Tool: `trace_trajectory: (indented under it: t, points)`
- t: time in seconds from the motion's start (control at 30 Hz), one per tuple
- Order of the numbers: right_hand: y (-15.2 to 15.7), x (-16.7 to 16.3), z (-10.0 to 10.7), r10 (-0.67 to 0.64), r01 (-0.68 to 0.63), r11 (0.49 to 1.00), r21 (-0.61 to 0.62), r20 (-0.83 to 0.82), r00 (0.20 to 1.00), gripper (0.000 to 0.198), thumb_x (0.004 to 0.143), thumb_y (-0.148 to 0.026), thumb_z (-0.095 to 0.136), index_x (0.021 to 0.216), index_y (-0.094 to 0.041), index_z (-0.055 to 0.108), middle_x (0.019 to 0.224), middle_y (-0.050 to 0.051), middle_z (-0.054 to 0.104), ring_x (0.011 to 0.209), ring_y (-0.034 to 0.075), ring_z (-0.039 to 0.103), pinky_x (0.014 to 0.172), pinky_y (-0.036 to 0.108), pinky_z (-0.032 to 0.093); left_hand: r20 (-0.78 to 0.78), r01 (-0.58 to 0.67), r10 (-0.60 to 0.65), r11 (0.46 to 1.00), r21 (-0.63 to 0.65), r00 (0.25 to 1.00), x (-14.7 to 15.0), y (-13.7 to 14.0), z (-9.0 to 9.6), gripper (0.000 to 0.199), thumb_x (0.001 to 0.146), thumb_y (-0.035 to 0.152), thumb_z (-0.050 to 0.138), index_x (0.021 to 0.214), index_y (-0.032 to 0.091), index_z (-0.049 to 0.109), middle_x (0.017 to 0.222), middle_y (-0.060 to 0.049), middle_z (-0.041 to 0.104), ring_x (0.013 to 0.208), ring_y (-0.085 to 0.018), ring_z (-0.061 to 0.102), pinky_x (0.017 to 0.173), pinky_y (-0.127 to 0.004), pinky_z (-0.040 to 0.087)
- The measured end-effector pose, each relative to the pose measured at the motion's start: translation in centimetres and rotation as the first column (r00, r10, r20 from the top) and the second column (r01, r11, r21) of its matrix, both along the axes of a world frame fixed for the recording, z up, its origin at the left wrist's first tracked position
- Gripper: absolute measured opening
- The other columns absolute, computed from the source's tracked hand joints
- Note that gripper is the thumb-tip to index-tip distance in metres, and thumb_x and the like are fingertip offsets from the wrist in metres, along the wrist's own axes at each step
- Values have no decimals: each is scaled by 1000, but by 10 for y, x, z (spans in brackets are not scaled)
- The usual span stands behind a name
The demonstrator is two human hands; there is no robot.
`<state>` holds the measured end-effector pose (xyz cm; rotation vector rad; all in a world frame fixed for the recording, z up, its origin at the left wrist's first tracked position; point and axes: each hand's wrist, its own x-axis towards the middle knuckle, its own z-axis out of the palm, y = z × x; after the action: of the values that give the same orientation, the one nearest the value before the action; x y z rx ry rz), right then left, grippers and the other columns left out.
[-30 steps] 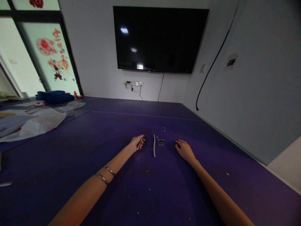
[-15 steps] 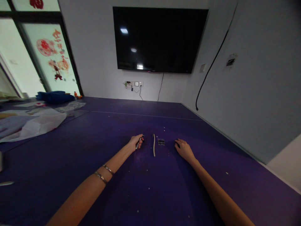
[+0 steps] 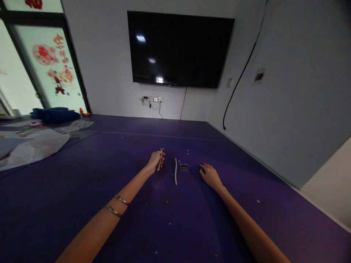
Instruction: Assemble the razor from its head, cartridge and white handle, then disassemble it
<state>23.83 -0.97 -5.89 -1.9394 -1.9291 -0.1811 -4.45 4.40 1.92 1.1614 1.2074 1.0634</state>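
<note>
My left hand (image 3: 155,160) is closed around a slim silver-grey razor (image 3: 160,160), its narrow T-shaped head pointing up and away. To the right of that hand, a thin whitish stick with a dark far end, possibly a toothbrush (image 3: 176,172), lies lengthwise on the purple surface. Close beside the stick sits a small dark piece in clear plastic (image 3: 184,167); its kind is too small to make out. My right hand (image 3: 211,175) rests on the surface further right, fingers loosely bent and apart, holding nothing.
The purple tabletop (image 3: 131,219) carries small white specks. Clear plastic sheeting (image 3: 41,148) and a dark blue cloth bundle (image 3: 56,114) lie at the left. A television (image 3: 181,49) hangs on the back wall, and a black cable (image 3: 238,87) dangles down the right wall.
My left hand has turned the razor more upright, so its T-shaped head now shows. My right hand stays resting in place. The whole view has shifted slightly.
</note>
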Motion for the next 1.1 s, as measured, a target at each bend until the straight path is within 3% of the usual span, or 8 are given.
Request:
trace_trajectory:
  t: [0.1,0.23,0.43,0.57,0.9,1.0,1.1]
  points:
    - [-1,-1,1,-10,10,1000,-5,-10,1000,41,86,-28,38,118,-13,59,126,13,54,118,25,46,97,36,36,1,0,0,999,52,1000,4,2,5,13,83,23,39,81,17,51,49,6,44,36,-6,41,37,-16,35]
    - [-2,-2,2,-13,13,1000,-16,-14,1000,40,86,-28,39,117,-14,59,126,13,54,119,24,46,97,35,36,-37,18,-10,973,229,999,10,3,9,10,84,21,43,84,17,52,52,5,47,39,-6,43,39,-14,35]
    - [-2,-2,2,-15,15,1000,-16,-21,1000,40,86,-29,39,117,-14,59,126,13,54,119,24,46,97,35,35,-88,198,-179,915,352,980,18,-4,14,8,75,13,57,82,14,55,67,-2,63,55,-10,59,56,-21,45]
    - [0,0,0,-8,8,1000,-15,-27,1000,41,86,-28,39,117,-13,59,126,15,54,118,24,46,98,36,35,-76,221,-208,905,364,975,20,-12,18,16,67,12,66,79,13,55,67,-3,64,61,-13,63,62,-25,45]
    - [3,3,-5,1,-2,1000,-18,-42,999,40,85,-27,41,117,-14,59,126,14,54,119,24,46,98,37,35,12,179,-195,922,344,981,21,-17,23,22,55,12,73,66,15,54,61,-2,63,58,-12,60,56,-24,45]
    - [3,6,-2,33,-28,998,48,-115,993,37,83,-25,42,111,-13,63,121,14,57,115,23,50,98,35,36,13,177,-193,923,341,981,21,-17,23,23,54,14,74,66,15,55,61,-2,63,57,-12,59,54,-24,45]
    - [-1,3,11,71,-28,980,195,-218,973,33,82,-24,42,102,-13,66,111,12,63,107,20,55,96,31,37,15,158,-173,930,332,985,21,-17,24,23,53,13,74,65,15,55,62,-2,63,57,-12,58,54,-24,45]
